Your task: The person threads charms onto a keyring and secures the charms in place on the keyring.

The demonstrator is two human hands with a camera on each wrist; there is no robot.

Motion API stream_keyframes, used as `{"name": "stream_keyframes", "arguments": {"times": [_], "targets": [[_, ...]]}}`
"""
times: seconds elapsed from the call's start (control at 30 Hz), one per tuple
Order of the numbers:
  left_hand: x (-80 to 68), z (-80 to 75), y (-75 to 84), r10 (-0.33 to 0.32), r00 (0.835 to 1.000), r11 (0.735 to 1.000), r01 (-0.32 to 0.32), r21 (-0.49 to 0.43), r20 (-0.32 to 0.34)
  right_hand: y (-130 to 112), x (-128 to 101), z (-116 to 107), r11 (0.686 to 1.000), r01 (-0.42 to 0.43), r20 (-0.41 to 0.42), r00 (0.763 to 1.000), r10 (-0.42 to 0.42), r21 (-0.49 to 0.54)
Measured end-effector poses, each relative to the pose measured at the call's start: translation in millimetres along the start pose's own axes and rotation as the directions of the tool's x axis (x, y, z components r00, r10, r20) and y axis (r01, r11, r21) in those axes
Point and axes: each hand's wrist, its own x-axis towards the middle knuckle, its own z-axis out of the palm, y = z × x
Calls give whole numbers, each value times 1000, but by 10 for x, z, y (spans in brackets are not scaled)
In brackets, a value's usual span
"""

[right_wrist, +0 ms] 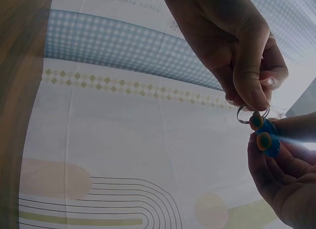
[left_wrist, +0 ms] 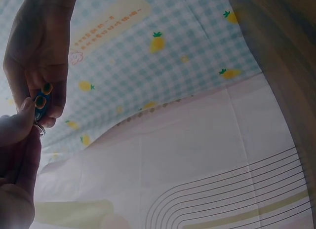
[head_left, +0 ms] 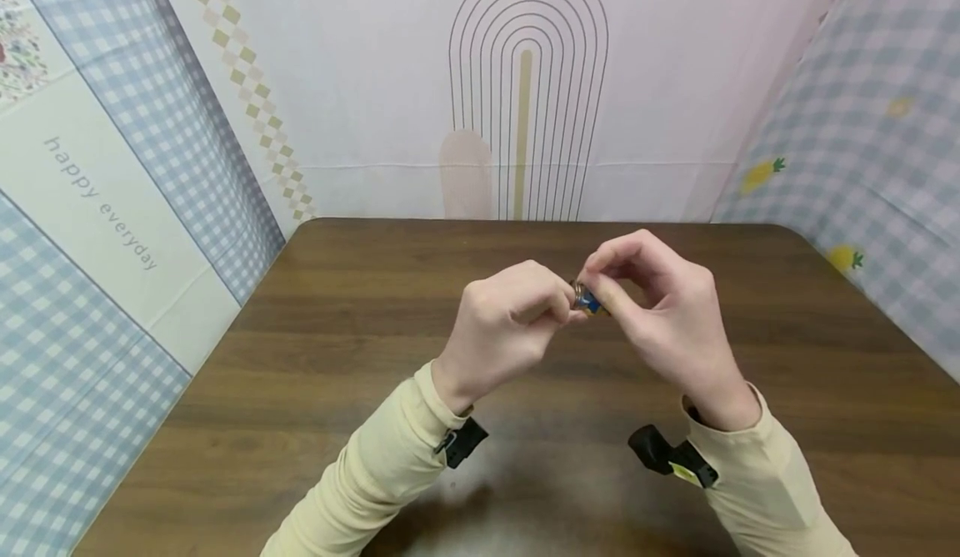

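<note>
Blue plastic, with orange dots on it: a small keyring charm (head_left: 590,303) held in the air above the middle of the brown wood-grain table (head_left: 315,348), between both hands. A metal split ring (right_wrist: 252,114) is at its top end.

Left hand (head_left: 510,323): fingers curled in, thumb and forefinger pinching the split ring. From the right wrist view the ring shows as a thin wire loop just under the thumb tip. Right hand (head_left: 660,315): fingers bent, thumb and fingertips pinching the blue charm body; the other fingers arch loosely above it. The two hands nearly touch at the charm. Whether the ring is threaded through the charm or only laid against it cannot be told.

Handling, as a judgement: very light, small enough to slip out of a pinch. The charm body looks rigid and smooth, likely a little slippery; best held across its flat sides, as the right hand has it. The ring is stiff springy wire, hard to grip except edge-on between nail and fingertip. Neither part looks fragile.

Around: cream sleeves, a black wrist camera mount (head_left: 465,442) under each forearm. Printed fabric backdrop (head_left: 525,90) with arch lines behind the table, blue gingham panels (head_left: 877,123) to the sides.
</note>
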Motion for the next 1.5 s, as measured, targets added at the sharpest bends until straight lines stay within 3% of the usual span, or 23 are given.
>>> {"name": "stream_keyframes", "arguments": {"times": [0.3,0.5,0.8,0.93,1.03,1.23,1.5], "targets": [[-14,-1,2,-27,1000,999,27,44,-4,-14,-3,-42,986,70,78,995,-59,-152],[-47,6,2,-43,999,991,43,128,-1,8,-25,9,966,98,35,995,-92,-238],[-47,-20,23,-8,1000,985,8,170,-5,31,-46,53,985,-1,77,997,14,-171],[-48,-52,35,-26,1000,990,26,142,1,28,-38,74,992,-16,30,999,20,-126],[-52,-79,40,-52,998,994,50,93,25,29,-19,80,995,-36,-7,999,36,-88],[-44,-123,28,-97,991,995,99,-14,93,31,-2,47,997,-72,10,997,72,1],[-6,-134,13,-49,975,997,62,-54,215,28,-1,37,997,-47,45,998,45,53]]}}
